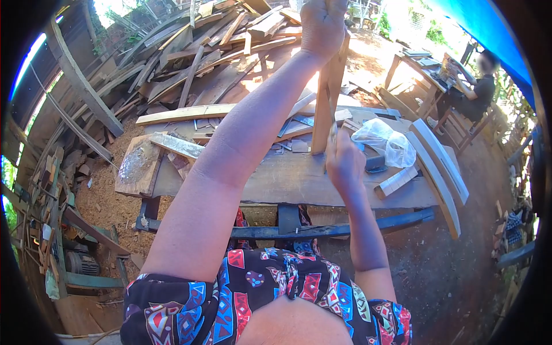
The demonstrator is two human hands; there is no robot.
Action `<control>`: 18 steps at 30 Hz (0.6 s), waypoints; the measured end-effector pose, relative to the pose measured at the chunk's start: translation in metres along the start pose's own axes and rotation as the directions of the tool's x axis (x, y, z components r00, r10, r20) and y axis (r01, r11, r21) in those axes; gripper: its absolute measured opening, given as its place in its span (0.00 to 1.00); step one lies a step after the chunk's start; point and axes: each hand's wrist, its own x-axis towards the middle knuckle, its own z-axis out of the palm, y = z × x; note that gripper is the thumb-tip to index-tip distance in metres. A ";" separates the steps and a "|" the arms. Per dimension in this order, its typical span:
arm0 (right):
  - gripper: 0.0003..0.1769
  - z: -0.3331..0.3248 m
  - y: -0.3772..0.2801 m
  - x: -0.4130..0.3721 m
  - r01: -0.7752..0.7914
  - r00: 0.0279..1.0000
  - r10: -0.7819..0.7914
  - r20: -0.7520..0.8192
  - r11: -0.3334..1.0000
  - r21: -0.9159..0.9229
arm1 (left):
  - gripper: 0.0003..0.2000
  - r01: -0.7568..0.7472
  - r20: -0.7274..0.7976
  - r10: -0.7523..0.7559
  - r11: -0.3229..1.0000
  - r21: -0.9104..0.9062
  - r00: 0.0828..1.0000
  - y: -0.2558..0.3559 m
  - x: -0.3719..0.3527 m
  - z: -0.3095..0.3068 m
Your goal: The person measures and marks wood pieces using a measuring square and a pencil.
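Observation:
A wooden plank (325,123) stands on end on the workbench (276,181), leaning slightly. At the top of the view, my left hand (323,29) is closed round the plank's upper end. Lower down, my right hand (346,158) makes a fist beside the plank's foot. It grips a thin, narrow, blade-like tool (332,109) that points up along the plank's right side; its handle is hidden in my fingers. Close to the right hand lie a clear plastic bag (391,144) and a dark block-shaped item (376,164).
Small offcuts and strips litter the bench's back. Two long curved boards (434,172) rest at its right end, a thick block (141,164) at its left. Behind rises a big heap of scrap wood (213,52). A person (477,86) sits at another table, far right.

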 end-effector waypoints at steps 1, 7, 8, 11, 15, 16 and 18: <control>0.08 0.001 0.002 -0.016 0.006 1.000 -0.006 -0.005 1.000 -0.008 | 0.15 0.002 -0.002 -0.002 1.000 0.001 1.000 0.003 -0.001 -0.003; 0.07 0.005 0.006 -0.022 0.048 0.998 -0.048 -0.033 0.999 -0.002 | 0.16 -0.029 -0.080 0.036 0.995 0.093 0.996 0.003 0.002 -0.012; 0.07 0.004 0.003 -0.012 0.048 0.998 -0.048 -0.030 0.999 -0.006 | 0.16 -0.088 -0.107 0.104 0.985 0.147 0.989 -0.003 0.004 -0.015; 0.06 0.015 -0.008 0.034 0.088 0.984 -0.092 -0.151 0.996 -0.034 | 0.17 0.046 0.007 -0.046 0.999 0.000 0.999 0.013 -0.012 0.000; 0.07 0.016 -0.002 0.041 0.053 0.991 -0.063 -0.115 0.995 -0.088 | 0.16 0.031 -0.019 -0.031 0.999 -0.017 0.999 0.016 -0.010 -0.002; 0.07 0.015 -0.002 0.033 0.066 0.992 -0.074 -0.105 0.995 -0.076 | 0.16 -0.038 -0.040 0.041 0.997 0.069 0.998 0.013 -0.007 -0.005; 0.07 0.014 0.000 0.006 0.072 0.994 -0.077 -0.078 0.995 -0.067 | 0.15 -0.109 -0.062 0.117 0.986 0.124 0.991 -0.003 0.001 -0.014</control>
